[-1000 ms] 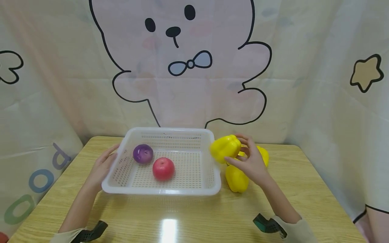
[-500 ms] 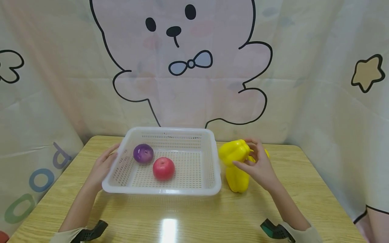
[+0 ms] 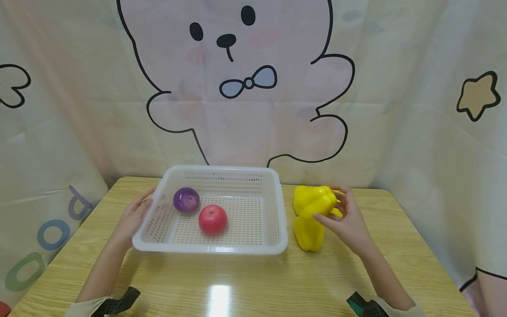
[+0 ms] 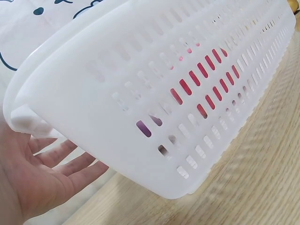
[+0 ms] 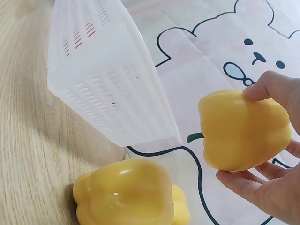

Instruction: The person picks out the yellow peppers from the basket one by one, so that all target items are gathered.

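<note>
My right hand [image 3: 348,224] pinches a yellow bell pepper [image 3: 313,199] between thumb and fingers, to the right of the white plastic basket [image 3: 214,249]. Its green stem [image 5: 195,137] points towards the basket in the right wrist view. Below the held pepper, a second yellow bell pepper [image 3: 309,235] lies on the table; part of a third [image 5: 182,206] peeks out behind that one. At the basket's left end rests my left hand [image 3: 132,220], its fingers [image 4: 77,164] loosely extended under the rim. Inside are a shiny purple round fruit or vegetable [image 3: 186,200] and a red apple-like fruit [image 3: 213,220].
The wooden table [image 3: 253,281] carries the basket and peppers. Behind it hangs a curtain [image 3: 380,145] with a cartoon bear. A red round thing [image 3: 5,309] shows at the lower left corner of the head view.
My right hand has carried the yellow bell pepper to the right and slightly down, away from the basket's edge. The left hand and basket have stayed in place.
</note>
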A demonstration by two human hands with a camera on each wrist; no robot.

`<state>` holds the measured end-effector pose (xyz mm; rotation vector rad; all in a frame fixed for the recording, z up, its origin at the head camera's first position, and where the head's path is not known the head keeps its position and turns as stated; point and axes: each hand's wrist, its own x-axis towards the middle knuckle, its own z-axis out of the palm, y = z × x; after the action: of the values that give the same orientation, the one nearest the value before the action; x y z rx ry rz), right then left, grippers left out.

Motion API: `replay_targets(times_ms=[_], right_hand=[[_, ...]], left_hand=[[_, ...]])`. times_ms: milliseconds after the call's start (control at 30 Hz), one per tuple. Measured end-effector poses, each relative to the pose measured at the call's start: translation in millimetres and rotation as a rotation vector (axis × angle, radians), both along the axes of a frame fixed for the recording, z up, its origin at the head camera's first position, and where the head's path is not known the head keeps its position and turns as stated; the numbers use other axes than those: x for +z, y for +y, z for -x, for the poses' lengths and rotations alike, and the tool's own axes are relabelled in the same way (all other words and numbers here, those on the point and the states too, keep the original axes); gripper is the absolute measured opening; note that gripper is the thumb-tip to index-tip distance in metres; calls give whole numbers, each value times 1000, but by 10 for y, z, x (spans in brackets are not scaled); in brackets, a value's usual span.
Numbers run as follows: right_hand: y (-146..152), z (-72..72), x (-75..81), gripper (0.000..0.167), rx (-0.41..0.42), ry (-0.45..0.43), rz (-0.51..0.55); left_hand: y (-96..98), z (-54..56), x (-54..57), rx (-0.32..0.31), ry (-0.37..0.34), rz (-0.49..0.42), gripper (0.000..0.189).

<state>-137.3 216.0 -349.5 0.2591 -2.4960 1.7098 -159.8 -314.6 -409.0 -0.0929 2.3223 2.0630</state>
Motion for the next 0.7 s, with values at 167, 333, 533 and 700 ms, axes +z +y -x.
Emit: replay_targets(times_ms=[167,333,533,700], right_hand=[[46,-18,-28,83,-10,0,-31],[89,-26,-63,85,-13,17,-67],[139,-44,-116,77,-26,16,-72],[200,-63,-161,77,-42,12,-82]], left_hand=[[0,-1,3,5,-10,10,61],[0,3,-4,10,-21,24,61],[2,3,-7,16,-18,24,61],[1,4,-16,16,-5,3,58]])
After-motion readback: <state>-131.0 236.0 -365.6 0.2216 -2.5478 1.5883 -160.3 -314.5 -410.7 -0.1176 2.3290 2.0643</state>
